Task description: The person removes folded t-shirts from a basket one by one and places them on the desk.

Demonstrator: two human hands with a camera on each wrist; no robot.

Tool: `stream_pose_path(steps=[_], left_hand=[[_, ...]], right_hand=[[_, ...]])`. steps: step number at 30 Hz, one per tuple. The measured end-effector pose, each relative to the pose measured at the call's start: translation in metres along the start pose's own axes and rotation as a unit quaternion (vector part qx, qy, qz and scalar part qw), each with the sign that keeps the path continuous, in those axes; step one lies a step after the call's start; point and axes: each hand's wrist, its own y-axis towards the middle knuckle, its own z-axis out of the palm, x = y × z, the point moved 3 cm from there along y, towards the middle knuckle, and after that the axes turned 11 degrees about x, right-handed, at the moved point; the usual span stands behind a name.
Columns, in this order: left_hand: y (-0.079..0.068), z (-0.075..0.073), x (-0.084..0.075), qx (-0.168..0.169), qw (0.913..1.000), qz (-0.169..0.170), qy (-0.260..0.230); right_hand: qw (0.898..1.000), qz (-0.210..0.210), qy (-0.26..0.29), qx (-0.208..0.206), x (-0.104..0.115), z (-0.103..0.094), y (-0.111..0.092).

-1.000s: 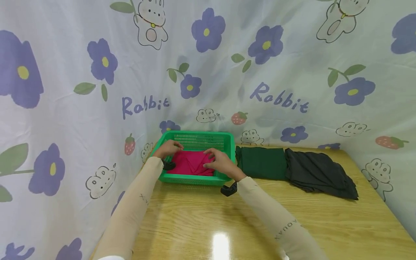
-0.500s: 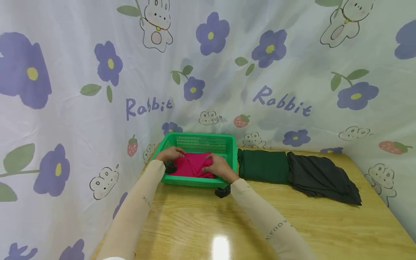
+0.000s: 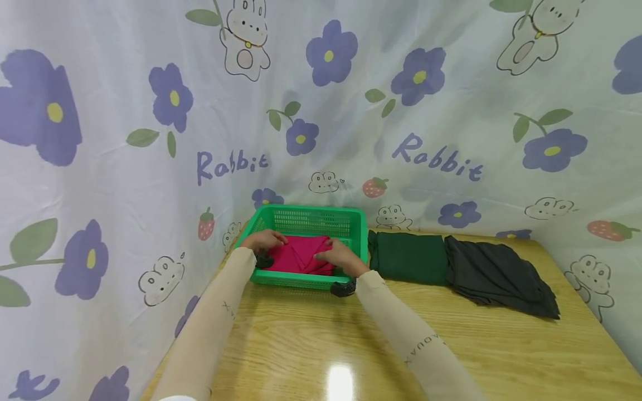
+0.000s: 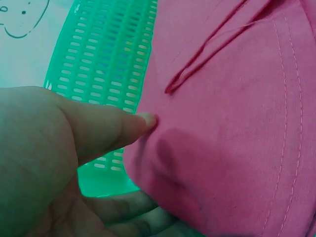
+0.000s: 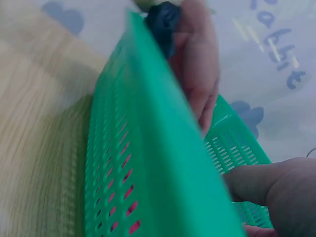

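Observation:
A folded pink cloth (image 3: 301, 253) with a double row of stitching lies inside a green plastic basket (image 3: 306, 277). My left hand (image 3: 264, 240) pinches its left edge. In the left wrist view the thumb (image 4: 140, 123) presses on top of the cloth (image 4: 232, 128), and the other fingers go under its rounded edge. At the opposite side my right hand (image 3: 343, 257) reaches over the basket's front right and grips the cloth's right edge. The basket wall (image 5: 163, 138) hides most of that grip in the right wrist view, where the right thumb (image 5: 256, 182) shows.
Right of the basket lies a folded dark green cloth (image 3: 411, 257), with a folded dark grey cloth (image 3: 496, 275) beside it. All rest on a wooden table (image 3: 301, 340). A patterned curtain (image 3: 341, 122) stands close behind the basket and along the left.
Both hands have lowered onto the pink cloth, and the right fingers have closed in at its right edge. The head view has shifted slightly. The basket and the other cloths stay in place.

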Motion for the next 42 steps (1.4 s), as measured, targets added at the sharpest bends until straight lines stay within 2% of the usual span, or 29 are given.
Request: stream_pose_path(steps=[7,13,18,25,33,37,42], left_hand=[[0.000,0.001,0.002,0.017,0.9996,0.009,-0.019],[0.006,-0.002,0.008,0.030,0.9992,0.019,-0.017],[0.007,-0.002,0.007,0.037,0.9988,0.023,-0.024],[0.004,0.002,0.003,0.031,0.9990,0.020,-0.027],[0.009,0.003,0.002,0.038,0.9971,0.043,-0.049],[0.010,0.000,-0.001,0.045,0.9954,0.055,-0.065],[0.004,-0.002,-0.005,0.044,0.9957,0.064,-0.051]], right_hand=[[0.999,0.013,0.043,0.016,0.002,0.000,0.001],[0.995,0.021,0.096,0.024,0.001,-0.004,0.005],[0.994,0.024,0.100,0.021,0.002,-0.005,0.006],[0.989,0.025,0.141,0.045,0.000,-0.002,0.009],[0.992,0.034,0.114,0.035,-0.002,-0.003,0.008],[0.994,0.018,0.102,0.017,0.000,-0.004,0.006],[0.997,-0.008,0.075,-0.005,0.001,-0.005,0.004]])
